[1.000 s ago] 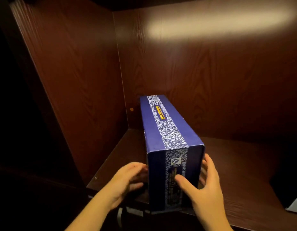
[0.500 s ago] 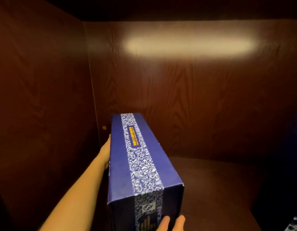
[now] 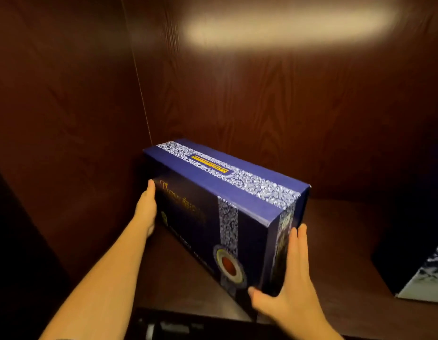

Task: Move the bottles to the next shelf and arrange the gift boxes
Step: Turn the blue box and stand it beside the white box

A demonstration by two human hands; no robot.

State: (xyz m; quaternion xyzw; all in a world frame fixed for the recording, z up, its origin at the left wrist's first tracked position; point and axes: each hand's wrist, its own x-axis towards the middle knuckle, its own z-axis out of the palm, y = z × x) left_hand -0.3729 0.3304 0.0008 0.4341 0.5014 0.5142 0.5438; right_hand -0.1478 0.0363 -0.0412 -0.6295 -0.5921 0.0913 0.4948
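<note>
Nearest the camera, the right hand point(image 3: 290, 288) lies flat with fingers spread against the near end face of the blue gift box point(image 3: 222, 207), its thumb hooked around the lower near corner. It presses rather than pinches. The box rests on the dark wooden shelf point(image 3: 335, 253), towards the left side of the compartment. Its long axis runs diagonally, from the near end at lower right to the far end at upper left, which points into the back left corner. A white-and-blue patterned band with a yellow label runs along the top face, following that axis. Farther in, the left hand point(image 3: 146, 209) rests open and flat against the far part of the box's long dark side. At the right edge sits part of another patterned box point(image 3: 424, 273). Behind everything rises the back panel point(image 3: 286, 94).
</note>
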